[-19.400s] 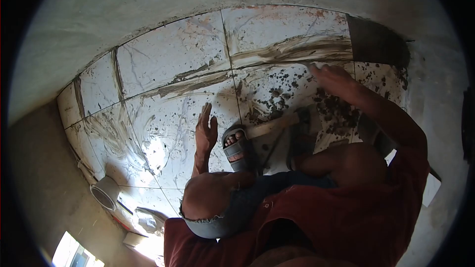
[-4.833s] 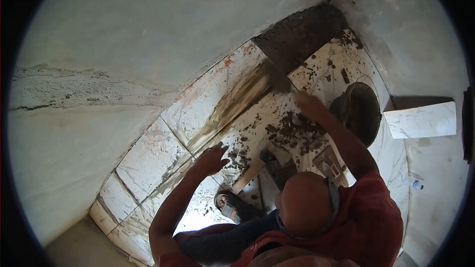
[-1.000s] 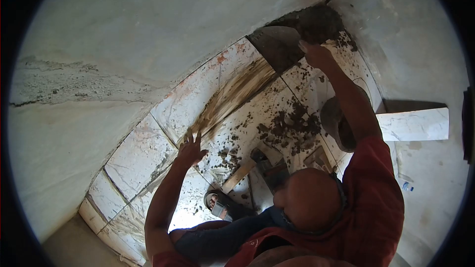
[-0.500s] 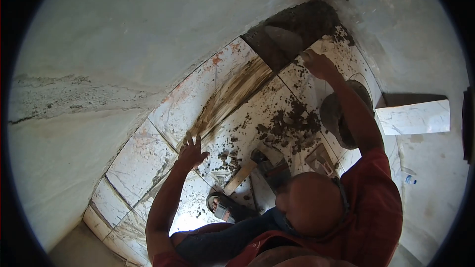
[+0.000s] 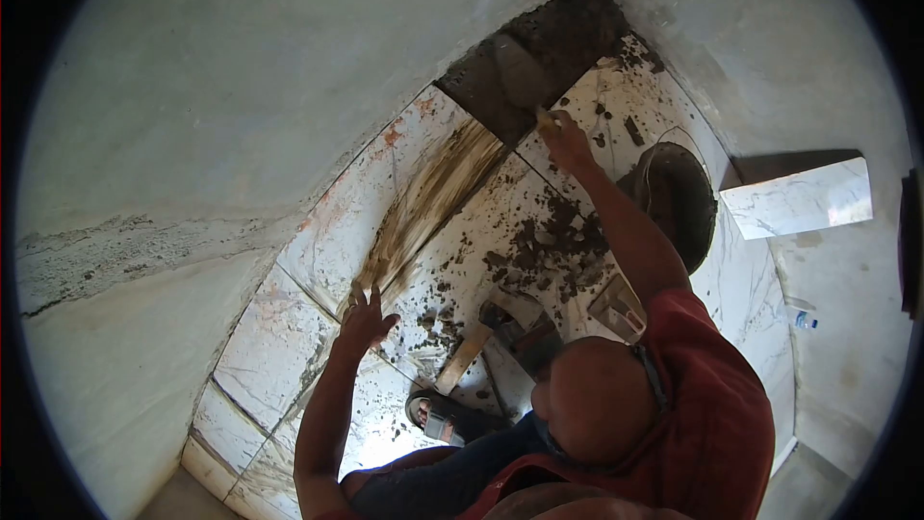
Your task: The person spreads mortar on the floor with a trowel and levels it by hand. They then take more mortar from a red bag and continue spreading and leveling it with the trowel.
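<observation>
My right hand [image 5: 566,143] is wrapped round the handle of a trowel [image 5: 521,71]. Its blade lies flat on dark wet mortar [image 5: 587,24] filling the untiled corner patch. My left hand [image 5: 364,322] rests with fingers spread on the white marbled floor tiles [image 5: 332,231], at the lower end of a brown mortar smear [image 5: 433,197]. Between the hands, dark crumbs of mortar [image 5: 549,246] are scattered over the tiles.
A bucket [image 5: 679,202] stands right of my right forearm. Near my foot [image 5: 433,414] lie a wooden piece [image 5: 463,358] and a rectangular float [image 5: 618,308]. A cut tile [image 5: 799,199] leans at the right wall. Plastered walls meet at the corner.
The view has shifted slightly. My right hand has swung left and back a little, turning the trowel on the mortar. More of the bucket shows. My left hand stays on the tile.
</observation>
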